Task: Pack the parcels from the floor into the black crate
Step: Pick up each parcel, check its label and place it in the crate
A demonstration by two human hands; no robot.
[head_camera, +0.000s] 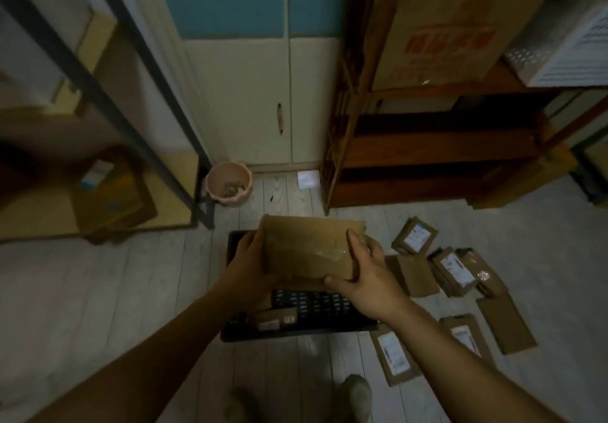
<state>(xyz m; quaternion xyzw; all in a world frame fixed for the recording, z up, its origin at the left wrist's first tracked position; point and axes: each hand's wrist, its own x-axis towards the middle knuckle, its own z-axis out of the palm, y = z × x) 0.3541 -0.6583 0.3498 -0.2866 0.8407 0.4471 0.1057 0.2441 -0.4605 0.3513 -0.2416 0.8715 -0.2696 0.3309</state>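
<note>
Item: brown parcel [306, 248], over the black crate [296, 327]; our left hand [245, 264] and right hand [365, 277] grip its ends; we lower it level beside the packed parcel [274, 319].

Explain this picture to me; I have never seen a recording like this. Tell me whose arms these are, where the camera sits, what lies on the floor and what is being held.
There is no machine here. One camera is worn on a person's head and looks down, so the two arms are that person's own. The left hand and right hand grip the two ends of a brown cardboard parcel, held above a black crate that stands on the pale plank floor. One small parcel already lies in the crate. More lie on the floor to the right, among them a labelled parcel. Behind are a pink pot and a wooden shelf.
</note>
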